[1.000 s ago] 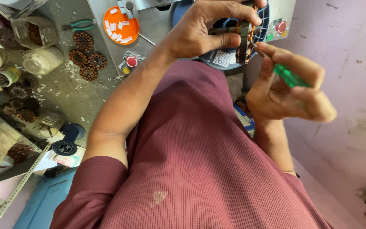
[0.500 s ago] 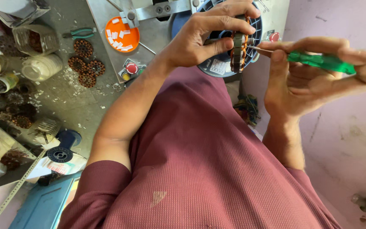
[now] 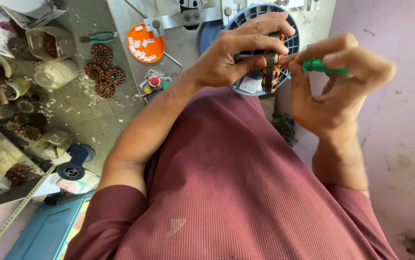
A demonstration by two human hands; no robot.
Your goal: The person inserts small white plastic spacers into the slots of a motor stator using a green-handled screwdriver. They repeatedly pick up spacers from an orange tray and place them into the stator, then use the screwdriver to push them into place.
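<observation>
Copper-wound stator core (image 3: 271, 72), small and ring-shaped, held edge-on in front of the chest. Left hand (image 3: 236, 53) grips it, fingers (image 3: 260, 45) clamped over the top with the thumb underneath. Right hand (image 3: 337, 91) holds a green-handled tool (image 3: 324, 67), fingers closed around the handle, tip pointing left into the windings; the tip itself is hidden behind the core and fingertips.

Below the hands: a grey tabletop (image 3: 96, 115) with a winding machine, its blue round spool guard (image 3: 250, 84) directly behind the core. An orange dish (image 3: 145, 43) holds small white slips. Several dark finished cores (image 3: 102, 72) lie in a cluster near it. Green-handled pliers (image 3: 96, 36) rest further back. A blue spool (image 3: 75, 163) sits at the tabletop's near edge.

Judgement: the step in hand looks like tucking or seating wire or insulation in a slot. The next move seems to call for fine tip pressure and a steady left-hand grip, perhaps turning the core to another slot.
</observation>
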